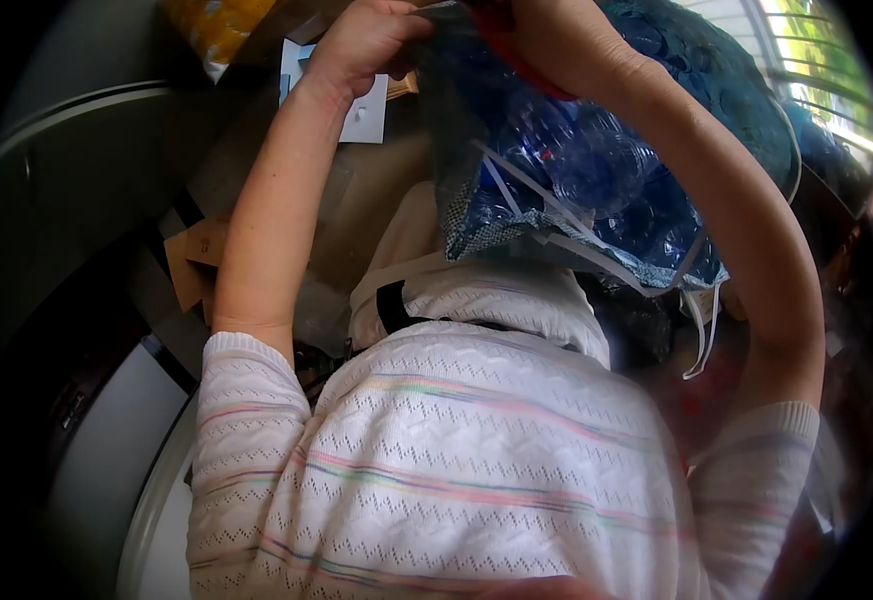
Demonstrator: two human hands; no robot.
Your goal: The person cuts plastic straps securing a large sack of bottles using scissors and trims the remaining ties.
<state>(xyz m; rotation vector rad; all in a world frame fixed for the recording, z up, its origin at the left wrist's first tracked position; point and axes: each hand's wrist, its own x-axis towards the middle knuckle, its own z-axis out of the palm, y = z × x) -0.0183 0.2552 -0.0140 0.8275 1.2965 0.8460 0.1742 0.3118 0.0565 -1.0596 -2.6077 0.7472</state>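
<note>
A large blue see-through bag full of clear and blue plastic bottles fills the upper right. At the top, my left hand is closed, its fingertips pinching the dark edge of the bag. My right hand is over the bag's top, wrapped round a red object that I cannot identify. The fingers of my right hand are partly cut off by the frame's top edge. White cord handles hang from the bag's lower right corner.
White paper lies beyond my left wrist. A brown cardboard piece is left of my left forearm. A yellow and white package stands at the upper left. Black plastic lies under the bag. A bright window is at the upper right.
</note>
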